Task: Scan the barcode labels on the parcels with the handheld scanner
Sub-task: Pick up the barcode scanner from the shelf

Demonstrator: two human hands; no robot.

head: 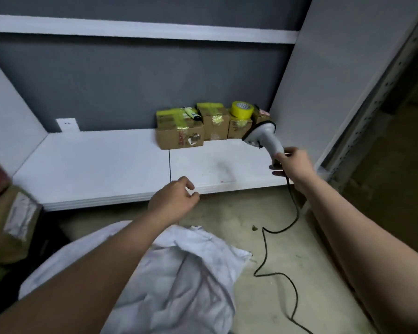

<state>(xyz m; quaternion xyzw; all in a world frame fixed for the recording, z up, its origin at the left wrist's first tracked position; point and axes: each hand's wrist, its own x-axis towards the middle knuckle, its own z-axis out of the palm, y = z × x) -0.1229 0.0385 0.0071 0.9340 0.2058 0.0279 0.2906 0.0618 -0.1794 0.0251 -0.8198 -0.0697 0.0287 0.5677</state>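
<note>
Dim grey wall (135,88) behind white shelving (94,165), stained concrete floor (275,249)

Scanner (261,138) window faces away, unseen; its cable (279,273) leaves the lower edge. The rightmost parcel (261,115) is mostly hidden behind the scanner head. Labels on the parcels are too small to read. Blurred boxes (7,213) are cut by the left edge.

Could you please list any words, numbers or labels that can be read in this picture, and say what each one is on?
Nothing here can be read with confidence.
Left cardboard box: red print and a torn label on its front, too blurred.
Middle cardboard box: no legible text.
Right cardboard box: faint marks, too small.
Yellow tape roll: no readable print.
Marker on the left box: lettering too small.
</note>
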